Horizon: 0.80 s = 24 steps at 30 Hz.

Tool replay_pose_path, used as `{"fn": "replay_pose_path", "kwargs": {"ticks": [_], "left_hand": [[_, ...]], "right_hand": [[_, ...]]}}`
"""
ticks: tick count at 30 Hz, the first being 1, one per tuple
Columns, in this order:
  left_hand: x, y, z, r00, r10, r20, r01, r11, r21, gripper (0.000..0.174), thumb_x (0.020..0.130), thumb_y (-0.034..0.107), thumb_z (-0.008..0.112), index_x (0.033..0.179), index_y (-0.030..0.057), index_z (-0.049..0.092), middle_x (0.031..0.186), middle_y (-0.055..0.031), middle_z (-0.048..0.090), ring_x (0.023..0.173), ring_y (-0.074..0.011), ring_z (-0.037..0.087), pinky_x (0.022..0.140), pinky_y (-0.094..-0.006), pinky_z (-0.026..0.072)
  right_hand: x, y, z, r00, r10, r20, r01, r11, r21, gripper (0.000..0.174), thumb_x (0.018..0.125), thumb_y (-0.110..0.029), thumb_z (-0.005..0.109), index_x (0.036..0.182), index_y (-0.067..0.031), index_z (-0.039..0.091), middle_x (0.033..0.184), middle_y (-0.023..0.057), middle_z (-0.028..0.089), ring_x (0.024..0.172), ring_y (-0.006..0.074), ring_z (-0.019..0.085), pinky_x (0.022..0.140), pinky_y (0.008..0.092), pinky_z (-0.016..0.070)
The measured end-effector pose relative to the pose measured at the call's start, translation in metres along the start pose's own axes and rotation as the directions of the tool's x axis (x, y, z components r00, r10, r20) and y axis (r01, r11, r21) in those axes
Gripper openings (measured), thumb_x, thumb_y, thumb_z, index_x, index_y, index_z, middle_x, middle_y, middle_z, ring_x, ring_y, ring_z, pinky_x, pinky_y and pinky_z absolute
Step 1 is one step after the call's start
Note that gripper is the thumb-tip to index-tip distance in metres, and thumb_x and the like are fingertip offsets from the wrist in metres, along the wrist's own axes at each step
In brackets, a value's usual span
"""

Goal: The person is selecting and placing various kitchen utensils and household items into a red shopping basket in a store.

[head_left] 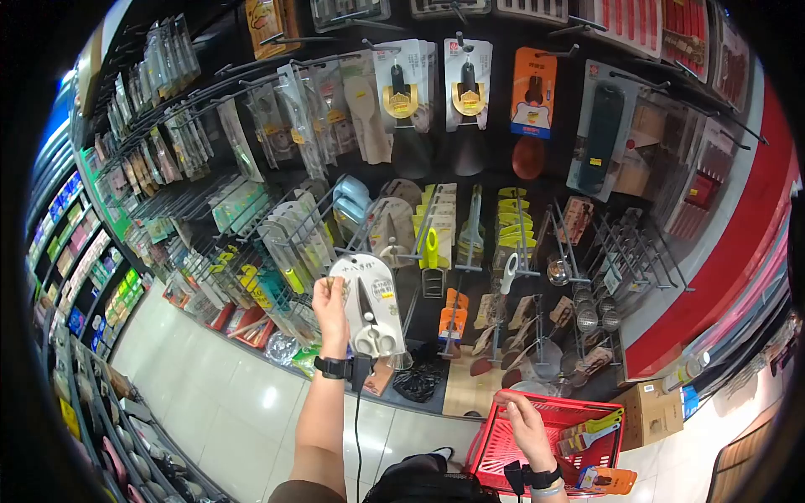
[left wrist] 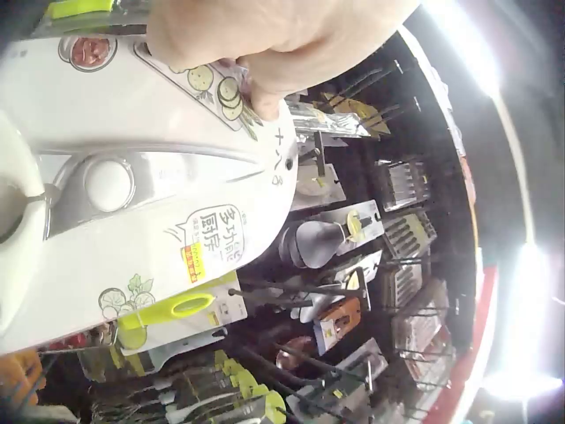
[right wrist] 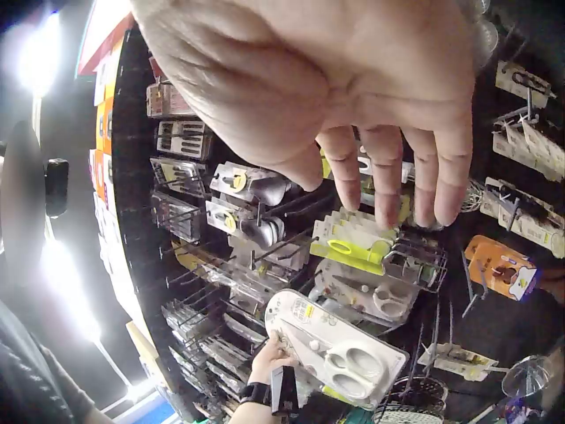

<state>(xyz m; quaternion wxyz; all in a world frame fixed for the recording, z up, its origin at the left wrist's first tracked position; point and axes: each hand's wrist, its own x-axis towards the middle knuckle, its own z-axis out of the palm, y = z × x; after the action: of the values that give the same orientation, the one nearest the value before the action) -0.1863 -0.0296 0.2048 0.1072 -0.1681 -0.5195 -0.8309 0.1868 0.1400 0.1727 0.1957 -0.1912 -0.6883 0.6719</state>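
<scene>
Left hand point(head_left: 330, 307) pinches left edge of carded scissors point(head_left: 369, 310), grip narrow. Card is held up just to right of this hand, so left is nearer one. Long axis goes almost upright, top leaning little to left; blades point up, handle loops down. Right hand point(head_left: 527, 432) is well apart, lower and to right, fingers extended (palm holds nothing), seen before red basket point(head_left: 495, 444); touching or not, cannot tell. Yellow-green tool point(head_left: 430, 249) hangs near card's upper right.
</scene>
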Motion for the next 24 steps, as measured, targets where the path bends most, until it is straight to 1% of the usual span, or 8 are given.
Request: {"fn": "replay_pose_path", "kwargs": {"ticks": [12, 16, 19, 20, 21, 22, 23, 24], "left_hand": [[0.031, -0.033, 0.007, 1.0, -0.019, 0.009, 0.019, 1.0, 0.006, 0.007, 0.089, 0.009, 0.058, 0.091, 0.0049, 0.053, 0.087, 0.0017, 0.056, 0.079, -0.0067, 0.05, 0.074, -0.0212, 0.0389], [0.055, -0.051, 0.028, 0.999, -0.024, 0.045, 0.025, 0.999, -0.024, 0.007, 0.09, 0.011, 0.058, 0.09, 0.0058, 0.052, 0.086, 0.0013, 0.057, 0.078, -0.0058, 0.05, 0.069, -0.0214, 0.0386], [0.091, -0.092, 0.03, 1.0, -0.009, 0.025, 0.008, 0.999, 0.044, 0.008, 0.089, 0.009, 0.059, 0.092, 0.0047, 0.054, 0.086, 0.0006, 0.056, 0.078, -0.0075, 0.05, 0.068, -0.0225, 0.0393], [0.102, -0.106, 0.023, 0.995, 0.032, 0.092, -0.045, 0.989, 0.14, 0.011, 0.089, 0.012, 0.06, 0.094, 0.0037, 0.054, 0.089, -0.0008, 0.056, 0.081, -0.0095, 0.05, 0.072, -0.0243, 0.0397], [0.096, -0.095, 0.037, 1.0, -0.025, -0.001, 0.025, 0.98, 0.195, 0.013, 0.089, 0.015, 0.059, 0.095, 0.0035, 0.055, 0.091, -0.0024, 0.056, 0.086, -0.0118, 0.05, 0.078, -0.0267, 0.0394], [0.084, -0.07, 0.05, 0.99, 0.052, 0.134, -0.094, 0.938, 0.334, 0.016, 0.09, 0.018, 0.057, 0.097, 0.0036, 0.055, 0.095, -0.0038, 0.056, 0.09, -0.0139, 0.05, 0.08, -0.0287, 0.0391], [0.104, -0.099, 0.036, 0.985, 0.086, 0.152, -0.145, 0.888, 0.436, 0.018, 0.089, 0.02, 0.057, 0.097, 0.0039, 0.056, 0.099, -0.0043, 0.055, 0.091, -0.0149, 0.05, 0.081, -0.03, 0.0396], [0.114, -0.108, 0.03, 0.92, 0.186, 0.344, -0.343, 0.805, 0.483, 0.026, 0.082, 0.001, 0.052, 0.107, 0.004, 0.055, 0.105, -0.0082, 0.053, 0.098, -0.0233, 0.05, 0.088, -0.0325, 0.0402]], "right_hand": [[-0.02, 0.019, -0.029, 0.994, 0.086, -0.065, -0.087, 0.996, -0.003, 0.027, 0.096, -0.012, 0.042, 0.119, 0.0004, 0.05, 0.112, 0.012, 0.06, 0.106, 0.0191, 0.057, 0.09, 0.0308, 0.046], [-0.033, 0.019, -0.04, 0.981, 0.122, -0.152, -0.127, 0.992, -0.025, 0.025, 0.096, -0.011, 0.042, 0.115, 0.0018, 0.052, 0.108, 0.0129, 0.061, 0.103, 0.02, 0.059, 0.087, 0.0311, 0.0479], [-0.043, 0.025, -0.051, 0.963, 0.128, -0.237, -0.146, 0.988, -0.059, 0.025, 0.096, -0.012, 0.043, 0.112, 0.003, 0.054, 0.105, 0.0129, 0.062, 0.099, 0.02, 0.061, 0.083, 0.0303, 0.0495], [-0.047, 0.028, -0.055, 0.959, 0.139, -0.249, -0.157, 0.986, -0.055, 0.024, 0.096, -0.012, 0.043, 0.112, 0.0024, 0.054, 0.106, 0.0124, 0.063, 0.1, 0.0193, 0.06, 0.085, 0.0306, 0.0489], [-0.052, 0.031, -0.058, 0.949, 0.154, -0.274, -0.173, 0.984, -0.047, 0.024, 0.095, -0.011, 0.044, 0.113, 0.0018, 0.054, 0.106, 0.0119, 0.063, 0.101, 0.0185, 0.06, 0.086, 0.0308, 0.0483], [-0.058, 0.039, -0.063, 0.936, 0.179, -0.304, -0.209, 0.975, -0.071, 0.024, 0.095, -0.012, 0.045, 0.111, 0.0023, 0.055, 0.105, 0.0119, 0.063, 0.1, 0.0176, 0.06, 0.086, 0.0298, 0.0479], [-0.062, 0.042, -0.065, 0.928, 0.162, -0.337, -0.191, 0.98, -0.055, 0.024, 0.095, -0.013, 0.046, 0.11, 0.0027, 0.056, 0.104, 0.0117, 0.064, 0.098, 0.0173, 0.061, 0.086, 0.0289, 0.0477], [-0.067, 0.044, -0.068, 0.915, 0.161, -0.371, -0.204, 0.976, -0.079, 0.024, 0.094, -0.014, 0.047, 0.109, 0.0033, 0.056, 0.103, 0.0118, 0.064, 0.098, 0.0167, 0.061, 0.086, 0.0287, 0.0476]]}}
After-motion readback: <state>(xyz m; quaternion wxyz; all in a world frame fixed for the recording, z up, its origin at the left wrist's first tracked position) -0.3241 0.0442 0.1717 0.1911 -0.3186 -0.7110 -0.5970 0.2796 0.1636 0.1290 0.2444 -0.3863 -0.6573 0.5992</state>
